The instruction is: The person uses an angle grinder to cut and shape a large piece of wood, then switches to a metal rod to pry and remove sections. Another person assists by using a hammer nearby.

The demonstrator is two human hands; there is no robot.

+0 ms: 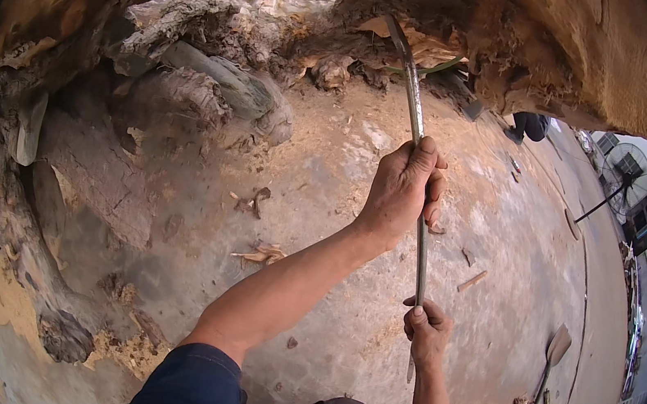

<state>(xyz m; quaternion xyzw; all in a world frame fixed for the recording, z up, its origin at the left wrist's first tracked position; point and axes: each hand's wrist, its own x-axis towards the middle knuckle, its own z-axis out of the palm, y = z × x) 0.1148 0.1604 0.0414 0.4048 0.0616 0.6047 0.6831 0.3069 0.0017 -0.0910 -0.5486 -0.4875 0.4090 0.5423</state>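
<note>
Now, from the head view, we've got both hands' fingers clamped round a metal bar (421, 259), left hand (400, 188) nearer its far tip, right hand (429, 333) lower down. Its long axis runs away from us to the overhanging wood (598, 71), contact unclear; gnarled roots (177, 99) crowd the left, a shovel (558, 346) lies well apart, right.

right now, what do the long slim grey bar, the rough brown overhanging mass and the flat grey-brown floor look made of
Long slim grey bar: metal, likely steel, fairly smooth, as bright glints run along it.
Rough brown overhanging mass: looks like raw wood, matt and unpolished, with fibrous grain and ragged edges.
Flat grey-brown floor: probably concrete, dull and stained, going by its blotchy surface.
</note>
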